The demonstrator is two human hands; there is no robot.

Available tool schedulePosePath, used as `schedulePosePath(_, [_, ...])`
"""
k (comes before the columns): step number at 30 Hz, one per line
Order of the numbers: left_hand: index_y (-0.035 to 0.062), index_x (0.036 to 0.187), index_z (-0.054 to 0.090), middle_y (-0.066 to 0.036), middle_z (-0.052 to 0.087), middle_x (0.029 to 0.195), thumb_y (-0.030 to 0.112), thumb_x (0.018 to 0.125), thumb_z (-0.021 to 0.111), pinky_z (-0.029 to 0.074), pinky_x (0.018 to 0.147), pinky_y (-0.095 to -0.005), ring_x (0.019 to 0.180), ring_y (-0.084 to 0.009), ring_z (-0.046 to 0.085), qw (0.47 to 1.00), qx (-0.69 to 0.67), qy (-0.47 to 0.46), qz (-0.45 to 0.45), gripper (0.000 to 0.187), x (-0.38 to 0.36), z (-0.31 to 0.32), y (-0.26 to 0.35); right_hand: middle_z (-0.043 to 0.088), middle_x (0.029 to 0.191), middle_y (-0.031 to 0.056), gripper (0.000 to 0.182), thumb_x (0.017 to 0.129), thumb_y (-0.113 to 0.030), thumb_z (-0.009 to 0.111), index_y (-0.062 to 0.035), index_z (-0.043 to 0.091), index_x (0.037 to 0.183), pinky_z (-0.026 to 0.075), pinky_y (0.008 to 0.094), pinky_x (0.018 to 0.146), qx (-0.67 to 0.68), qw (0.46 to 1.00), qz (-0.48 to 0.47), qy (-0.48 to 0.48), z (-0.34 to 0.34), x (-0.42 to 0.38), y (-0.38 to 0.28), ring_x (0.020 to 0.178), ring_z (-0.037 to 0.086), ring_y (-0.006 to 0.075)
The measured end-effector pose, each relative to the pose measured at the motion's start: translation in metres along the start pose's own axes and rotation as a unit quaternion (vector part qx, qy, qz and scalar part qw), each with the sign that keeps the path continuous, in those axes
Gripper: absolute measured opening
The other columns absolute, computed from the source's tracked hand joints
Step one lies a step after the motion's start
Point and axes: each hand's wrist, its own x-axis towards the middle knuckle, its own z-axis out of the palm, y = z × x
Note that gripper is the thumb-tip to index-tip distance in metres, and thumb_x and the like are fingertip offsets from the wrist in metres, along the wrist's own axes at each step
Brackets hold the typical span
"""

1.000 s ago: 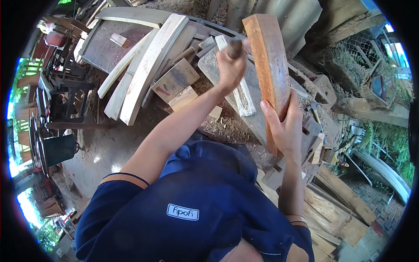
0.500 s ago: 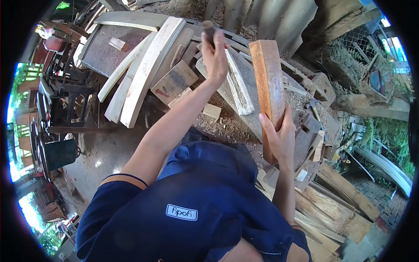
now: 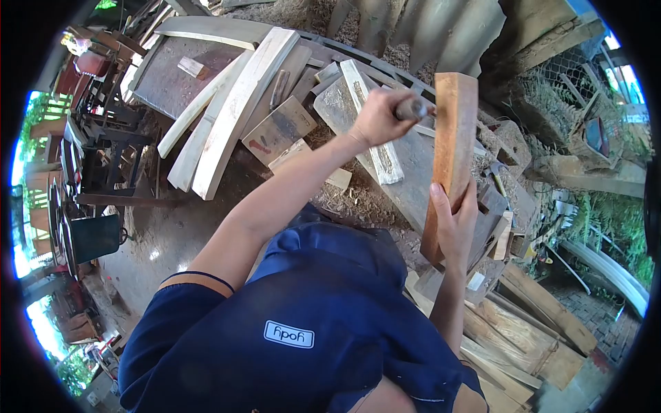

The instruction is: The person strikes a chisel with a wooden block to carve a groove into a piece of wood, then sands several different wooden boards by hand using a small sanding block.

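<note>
My left hand is closed around a dark, round-ended tool. Its far end is hard to make out, close to the left face of a long reddish-brown wood block. My right hand grips this block near its lower part, thumb in front and fingers around the right side. The block stands roughly upright in view, its squared top end away from me. Behind my left hand, a pale rough wood strip lies on a grey board.
Long curved pale boards lie at upper left over a dark panel. A stained flat wood piece is beside them. A hammer rests right of the block. Planks are stacked at lower right. Corrugated sheeting stands behind.
My left hand has moved right and down with the tool, from above the pale strip to beside the block. The block and my right hand have shifted slightly right.
</note>
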Motion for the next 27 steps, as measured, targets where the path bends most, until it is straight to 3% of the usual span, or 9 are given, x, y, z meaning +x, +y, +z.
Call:
schedulePosePath(3, [0.0025, 0.076, 0.06, -0.011, 0.065, 0.07, 0.011, 0.077, 0.081, 0.049, 0.056, -0.0307, 0.062, -0.0127, 0.064, 0.997, -0.047, 0.032, 0.058, 0.023, -0.013, 0.018, 0.013, 0.063, 0.096, 0.0185, 0.052, 0.089, -0.033, 0.069, 0.0063, 0.051, 0.117, 0.047, 0.0364, 0.083, 0.021, 0.999, 0.015, 0.028, -0.006, -0.001, -0.004, 0.089, 0.06, 0.024])
schedulePosePath(6, [0.0073, 0.067, 0.054, -0.006, 0.056, 0.064, 0.017, 0.076, 0.081, 0.044, 0.05, -0.0376, 0.058, -0.0293, 0.059, 0.992, 0.014, -0.038, 0.117, 0.031, -0.026, 0.026, 0.025, 0.058, 0.102, 0.0152, 0.049, 0.093, -0.032, 0.065, 0.0056, 0.05, 0.12, 0.044, 0.0344, 0.085, 0.062, 0.995, 0.013, 0.075, -0.015, -0.003, -0.004, 0.094, 0.055, 0.0213])
schedulePosePath(14, [0.0136, 0.079, 0.063, -0.003, 0.062, 0.072, 0.018, 0.067, 0.078, 0.047, 0.056, -0.0399, 0.069, -0.0279, 0.064, 0.99, 0.059, -0.075, 0.106, 0.02, -0.039, 0.036, 0.018, 0.057, 0.105, 0.0126, 0.054, 0.093, -0.029, 0.063, 0.0061, 0.045, 0.129, 0.042, 0.0325, 0.089, 0.059, 0.996, 0.024, 0.065, -0.029, -0.003, -0.004, 0.096, 0.053, 0.0191])
schedulePosePath(16, [0.0141, 0.082, 0.065, -0.003, 0.062, 0.073, 0.016, 0.066, 0.078, 0.047, 0.057, -0.0405, 0.069, -0.028, 0.064, 0.993, 0.026, -0.05, 0.1, 0.021, -0.039, 0.034, 0.018, 0.058, 0.092, 0.0144, 0.055, 0.094, -0.027, 0.058, 0.0054, 0.04, 0.134, 0.049, 0.0309, 0.064, 0.082, 0.986, 0.01, 0.143, -0.029, -0.009, -0.01, 0.071, 0.058, 0.0196])
schedulePosePath(17, [0.0141, 0.082, 0.065, -0.003, 0.062, 0.073, 0.016, 0.066, 0.078, 0.047, 0.057, -0.0405, 0.069, -0.028, 0.064, 0.993, 0.025, -0.052, 0.099, 0.021, -0.04, 0.035, 0.018, 0.058, 0.092, 0.0144, 0.055, 0.094, -0.027, 0.058, 0.0054, 0.04, 0.134, 0.049, 0.0309, 0.064, 0.082, 0.986, 0.012, 0.143, -0.028, -0.01, -0.016, 0.071, 0.058, 0.0196])
schedulePosePath(19, [0.0141, 0.084, 0.065, -0.003, 0.064, 0.076, 0.015, 0.063, 0.078, 0.049, 0.059, -0.0406, 0.072, -0.0288, 0.064, 0.997, 0.009, -0.041, 0.07, 0.024, -0.039, 0.035, 0.019, 0.057, 0.088, 0.0157, 0.059, 0.092, -0.028, 0.058, 0.0046, 0.036, 0.136, 0.049, 0.0311, 0.057, 0.224, 0.961, -0.132, 0.097, -0.023, -0.011, -0.03, 0.064, 0.057, 0.0205])
schedulePosePath(21, [0.0134, 0.084, 0.065, -0.004, 0.065, 0.078, 0.015, 0.063, 0.078, 0.049, 0.06, -0.0405, 0.073, -0.0294, 0.064, 0.997, 0.014, -0.025, 0.078, 0.025, -0.038, 0.035, 0.015, 0.057, 0.088, 0.0169, 0.06, 0.09, -0.025, 0.06, 0.0077, 0.035, 0.134, 0.05, 0.0319, 0.059, 0.237, 0.96, -0.133, 0.062, -0.014, -0.015, -0.021, 0.065, 0.058, 0.0208])
schedulePosePath(23, [0.0127, 0.084, 0.065, -0.004, 0.066, 0.079, 0.016, 0.062, 0.078, 0.05, 0.061, -0.0404, 0.073, -0.0301, 0.064, 0.996, 0.018, -0.01, 0.084, 0.026, -0.044, 0.038, 0.008, 0.059, 0.085, 0.0189, 0.056, 0.083, -0.014, 0.063, 0.0091, 0.037, 0.126, 0.051, 0.0349, 0.058, -0.122, 0.985, -0.034, -0.114, -0.01, -0.011, -0.015, 0.063, 0.061, 0.0276])
schedulePosePath(27, [0.0113, 0.083, 0.066, -0.007, 0.064, 0.076, 0.019, 0.066, 0.079, 0.051, 0.062, -0.0402, 0.073, -0.0303, 0.064, 0.99, 0.045, 0.027, 0.131, 0.022, -0.043, 0.025, 0.011, 0.062, 0.083, 0.0216, 0.056, 0.08, -0.013, 0.067, 0.0094, 0.04, 0.124, 0.052, 0.0361, 0.061, -0.069, 0.994, -0.051, -0.07, -0.004, -0.026, -0.022, 0.066, 0.065, 0.0297])
